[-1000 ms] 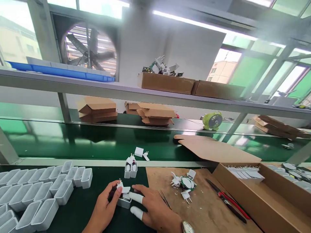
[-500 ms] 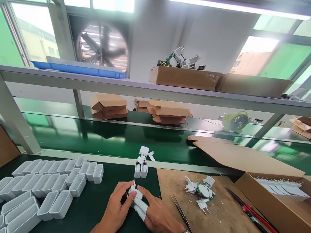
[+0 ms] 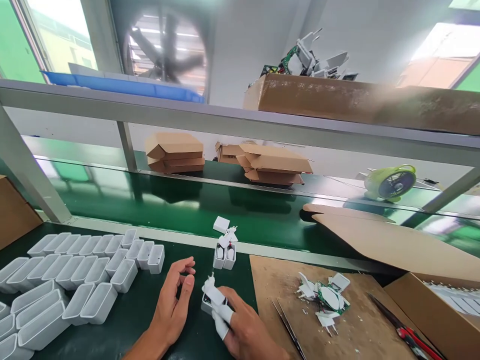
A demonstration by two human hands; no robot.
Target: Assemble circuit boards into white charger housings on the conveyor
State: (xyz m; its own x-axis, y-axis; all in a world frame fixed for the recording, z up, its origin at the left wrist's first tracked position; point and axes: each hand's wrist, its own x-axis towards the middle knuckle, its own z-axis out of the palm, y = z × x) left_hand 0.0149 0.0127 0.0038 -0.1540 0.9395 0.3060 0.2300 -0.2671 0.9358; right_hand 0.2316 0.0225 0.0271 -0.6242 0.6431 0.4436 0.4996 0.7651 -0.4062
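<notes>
My right hand (image 3: 243, 320), with white covers on some fingers, grips a small white plastic case (image 3: 207, 303) with a white plug piece (image 3: 212, 290) at its top. Just left of it, my left hand (image 3: 173, 302) is off the case, its fingers apart and holding nothing. Beyond both hands, two filled white cases (image 3: 224, 256) stand side by side with loose white parts (image 3: 228, 235) on top. A white lid-like piece (image 3: 221, 224) lies behind them.
Rows of open white cases (image 3: 90, 302) cover the left. On the brown board (image 3: 277, 270) lie tweezers (image 3: 288, 327), circuit parts (image 3: 332, 298) and red-handled pliers (image 3: 408, 335). A cardboard box (image 3: 431, 310) stands right. A shelf (image 3: 225, 117) crosses above the green belt (image 3: 176, 202).
My left hand has let go of the white piece and drawn back to the left, opening. The right hand keeps hold of the case. The view has shifted slightly.
</notes>
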